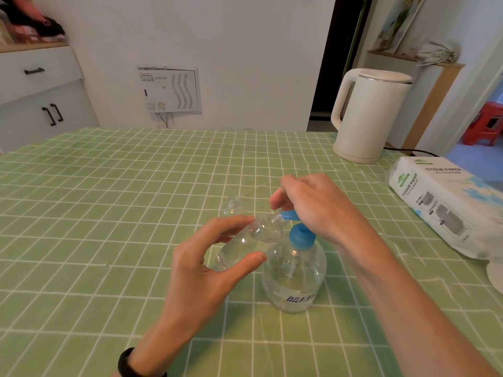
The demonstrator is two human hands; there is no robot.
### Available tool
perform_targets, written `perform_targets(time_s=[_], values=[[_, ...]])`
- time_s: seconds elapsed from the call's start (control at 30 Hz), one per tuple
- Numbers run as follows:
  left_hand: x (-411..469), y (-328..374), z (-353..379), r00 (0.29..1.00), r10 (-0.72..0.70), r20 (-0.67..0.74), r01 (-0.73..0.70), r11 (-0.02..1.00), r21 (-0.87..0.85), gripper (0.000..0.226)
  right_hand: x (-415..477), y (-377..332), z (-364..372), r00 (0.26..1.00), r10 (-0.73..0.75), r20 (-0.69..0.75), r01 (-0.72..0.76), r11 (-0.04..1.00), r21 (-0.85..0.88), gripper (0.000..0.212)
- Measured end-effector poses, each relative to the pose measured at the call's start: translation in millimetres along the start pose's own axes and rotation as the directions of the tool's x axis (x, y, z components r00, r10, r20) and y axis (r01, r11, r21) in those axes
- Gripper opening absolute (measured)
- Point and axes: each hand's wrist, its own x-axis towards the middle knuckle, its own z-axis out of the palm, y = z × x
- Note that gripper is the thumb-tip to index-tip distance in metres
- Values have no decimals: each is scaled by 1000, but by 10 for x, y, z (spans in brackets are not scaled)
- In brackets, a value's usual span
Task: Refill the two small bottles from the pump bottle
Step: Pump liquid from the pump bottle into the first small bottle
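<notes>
Small bottle (241, 247) in left hand (200, 276)

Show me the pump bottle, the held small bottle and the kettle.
pump bottle (295, 281), head view, on its clear body.
held small bottle (242, 243), head view, on its side.
kettle (378, 118), head view, on its white wall.

A person is wearing a plain black band (127, 363) at the wrist of the left hand (201, 270); the right hand (318, 205) and both forearms are showing bare.

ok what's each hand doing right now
Left hand: holds a small bottle, tilted.
Right hand: fingers curled on the blue pump head.
</notes>
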Motion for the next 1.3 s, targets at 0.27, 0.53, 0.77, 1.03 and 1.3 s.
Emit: perform_targets(time_s=[0.27, 0.53, 0.77, 1.03, 1.3], values=[[-19, -3, 19, 1000, -23, 20, 23, 1000, -12, 42, -32, 15, 65, 999, 29, 17, -27, 996, -88, 45], [-22, 2, 21, 1000, -19, 7, 19, 1000, -24, 42, 6, 24, 14, 999, -32, -39, 29, 996, -81, 46], [-26, -11, 20, 999, -33, 15, 33, 999, -29, 43, -5, 39, 60, 999, 33, 5, -32, 997, -72, 40], [-30, 2, 22, 999, -29, 12, 30, 999, -42, 44, -16, -6, -5, 998, -36, -58, 29, 993, -112, 47], [-17, -27, 7, 999, -44, 20, 45, 998, -44, 44, 35, 76, 57, 1000, -3, -9, 3, 1000, -20, 39]])
